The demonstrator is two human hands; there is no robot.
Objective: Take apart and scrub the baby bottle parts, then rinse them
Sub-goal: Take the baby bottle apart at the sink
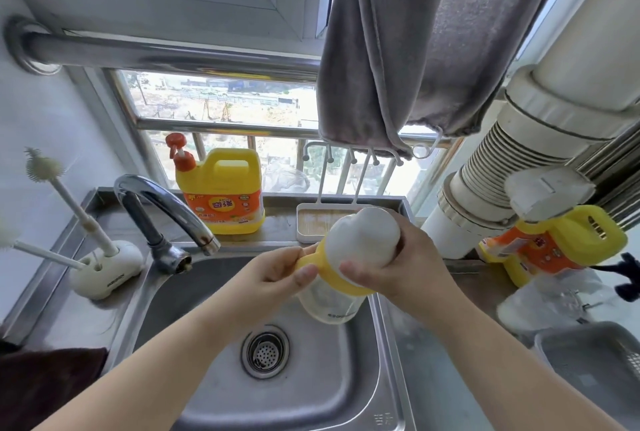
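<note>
I hold a baby bottle (pixel 329 306) over the steel sink (pixel 214 392), tilted with its top pointing away from me. The bottle has a clear body, a yellow collar with a side handle (pixel 313 259) and a frosted white cap (pixel 363 240). My left hand (pixel 277 273) pinches the yellow handle. My right hand (pixel 401 264) wraps round the white cap, thumb on its near side. Two white bottle brushes (pixel 65 195) stand in a white holder (pixel 104 274) at the sink's left. No water runs from the faucet (pixel 166 212).
A yellow dish-soap jug (pixel 221 195) with an orange pump stands behind the sink, beside a white drying rack (pixel 318 222). A second yellow jug (pixel 550 247), plastic bags and a grey tray (pixel 595 358) sit on the right counter. A grey towel (pixel 415 49) hangs overhead.
</note>
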